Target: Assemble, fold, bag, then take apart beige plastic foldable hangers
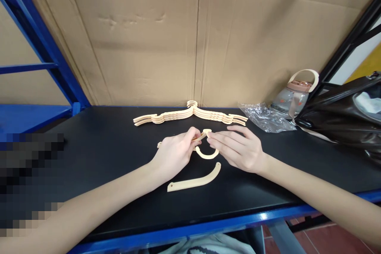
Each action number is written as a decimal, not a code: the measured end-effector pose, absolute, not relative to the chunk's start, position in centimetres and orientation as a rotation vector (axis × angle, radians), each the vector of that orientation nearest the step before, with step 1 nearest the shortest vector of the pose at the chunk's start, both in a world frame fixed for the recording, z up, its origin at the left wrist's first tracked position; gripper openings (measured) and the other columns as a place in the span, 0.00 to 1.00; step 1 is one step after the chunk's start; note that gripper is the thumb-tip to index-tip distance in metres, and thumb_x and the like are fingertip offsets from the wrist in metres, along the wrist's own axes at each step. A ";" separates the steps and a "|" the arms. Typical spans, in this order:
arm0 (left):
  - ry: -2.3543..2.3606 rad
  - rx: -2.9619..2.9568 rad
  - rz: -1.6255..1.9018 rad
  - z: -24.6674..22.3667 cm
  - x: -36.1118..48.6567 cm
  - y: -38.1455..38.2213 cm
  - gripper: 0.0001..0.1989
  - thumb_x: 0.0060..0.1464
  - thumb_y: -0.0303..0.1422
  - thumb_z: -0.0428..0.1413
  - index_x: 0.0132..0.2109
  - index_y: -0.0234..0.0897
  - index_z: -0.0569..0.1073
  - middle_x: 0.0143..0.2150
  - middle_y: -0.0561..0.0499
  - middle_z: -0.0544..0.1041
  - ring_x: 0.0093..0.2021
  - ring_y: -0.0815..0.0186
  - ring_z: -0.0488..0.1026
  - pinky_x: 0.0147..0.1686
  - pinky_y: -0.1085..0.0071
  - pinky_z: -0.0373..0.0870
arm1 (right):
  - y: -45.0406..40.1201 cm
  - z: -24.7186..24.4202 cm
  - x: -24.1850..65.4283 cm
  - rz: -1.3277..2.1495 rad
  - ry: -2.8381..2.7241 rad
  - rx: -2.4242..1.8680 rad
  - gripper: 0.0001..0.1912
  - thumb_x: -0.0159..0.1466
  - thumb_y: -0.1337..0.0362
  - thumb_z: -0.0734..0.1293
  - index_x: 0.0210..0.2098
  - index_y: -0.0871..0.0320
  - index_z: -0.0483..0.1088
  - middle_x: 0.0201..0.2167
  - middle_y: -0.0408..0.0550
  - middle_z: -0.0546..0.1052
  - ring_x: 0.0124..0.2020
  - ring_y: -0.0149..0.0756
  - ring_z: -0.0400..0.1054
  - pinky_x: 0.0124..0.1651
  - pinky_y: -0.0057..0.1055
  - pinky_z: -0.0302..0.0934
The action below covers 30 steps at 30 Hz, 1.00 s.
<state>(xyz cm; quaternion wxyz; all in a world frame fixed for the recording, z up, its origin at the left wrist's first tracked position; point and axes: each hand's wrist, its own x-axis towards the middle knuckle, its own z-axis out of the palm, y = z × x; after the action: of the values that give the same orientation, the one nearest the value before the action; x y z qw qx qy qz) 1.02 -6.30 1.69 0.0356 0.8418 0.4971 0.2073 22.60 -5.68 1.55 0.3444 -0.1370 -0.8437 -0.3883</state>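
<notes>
pinching a slim cream plastic hanger piece (200, 137) in the left hand (175, 152), thumb and fingers clamped on it, over the middle of the tabletop (98, 143), black with a blue edge. bringing the right hand (242, 149) to its far end, fingers mostly together, one lifted slightly apart; cannot tell whether clamped, thumb side hidden. between the hands, note a cream u-shaped plastic hook (207, 156), curve toward the near edge; cannot tell how it joins the held piece. nearer the front, see a loose curved cream plastic arm (192, 183), holed at both ends, lying flat. beyond the hands, see a layered stack of cream plastic hangers (175, 116), hooks toward the brown cardboard wall (133, 55). at right, note a crumpled clear plastic bag (263, 118) beside a clear bottle with pinkish-brown lid (287, 101), then a shiny black bag (336, 107).
</notes>
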 end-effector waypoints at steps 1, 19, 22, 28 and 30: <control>1.534 2.572 0.641 1.7 1.0 -6.3 0.07 0.65 0.35 0.42 0.45 0.43 0.63 0.41 0.55 0.80 0.38 0.62 0.78 0.29 0.72 0.65 | -5.7 1.6 22.6 -1.015 -2.171 -0.369 0.09 0.65 0.73 0.64 0.43 0.61 0.74 0.43 0.47 0.80 0.42 0.31 0.74 0.47 0.34 0.64; 1.555 2.542 0.639 1.2 0.9 -5.9 0.05 0.63 0.32 0.44 0.43 0.44 0.64 0.38 0.58 0.80 0.36 0.62 0.78 0.27 0.72 0.62 | -5.1 1.0 22.5 -0.959 -2.231 -0.338 0.07 0.64 0.73 0.66 0.41 0.63 0.74 0.39 0.49 0.81 0.38 0.32 0.75 0.46 0.35 0.67; 1.521 2.520 0.818 1.4 0.9 -5.9 0.05 0.65 0.34 0.43 0.44 0.43 0.62 0.40 0.56 0.80 0.37 0.63 0.78 0.28 0.73 0.63 | -4.9 0.5 22.1 -0.914 -2.334 -0.284 0.09 0.66 0.74 0.62 0.37 0.63 0.74 0.36 0.48 0.81 0.36 0.31 0.74 0.46 0.33 0.67; 1.472 2.584 0.951 1.6 1.0 -6.0 0.05 0.66 0.34 0.42 0.45 0.41 0.61 0.41 0.53 0.79 0.39 0.64 0.78 0.32 0.73 0.66 | -4.8 0.8 22.3 -0.900 -2.294 -0.282 0.07 0.66 0.73 0.63 0.39 0.62 0.73 0.37 0.46 0.81 0.36 0.30 0.75 0.48 0.33 0.66; 1.474 2.573 0.906 1.4 0.9 -5.9 0.05 0.66 0.34 0.43 0.45 0.41 0.61 0.42 0.53 0.79 0.40 0.63 0.78 0.33 0.73 0.67 | -5.0 1.5 22.8 -0.930 -2.179 -0.341 0.07 0.64 0.73 0.66 0.41 0.61 0.73 0.40 0.46 0.81 0.36 0.29 0.75 0.46 0.33 0.65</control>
<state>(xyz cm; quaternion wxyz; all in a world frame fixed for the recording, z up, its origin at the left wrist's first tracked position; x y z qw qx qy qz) 0.93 -5.87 1.41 0.0206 0.8297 0.4752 0.2922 22.82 -5.02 1.50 0.3655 -0.1327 -0.8473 -0.3617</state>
